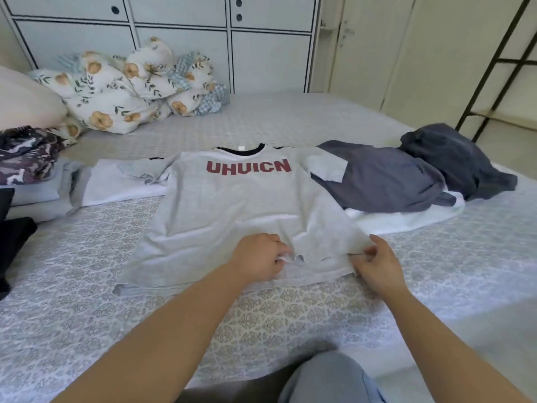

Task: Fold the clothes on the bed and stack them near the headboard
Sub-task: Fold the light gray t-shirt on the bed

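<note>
A light grey T-shirt with red letters and a black collar lies spread face up in the middle of the bed. My left hand pinches its bottom hem near the middle. My right hand pinches the hem at the shirt's lower right corner. A dark grey garment lies crumpled to the right, over a white cloth, and another dark one sits beyond it. A white garment lies to the left under the shirt's sleeve.
A floral duvet is heaped at the back left beside a pale pillow. A patterned dark garment sits on folded pale cloth at the left edge. A black item lies lower left. White cabinets stand behind.
</note>
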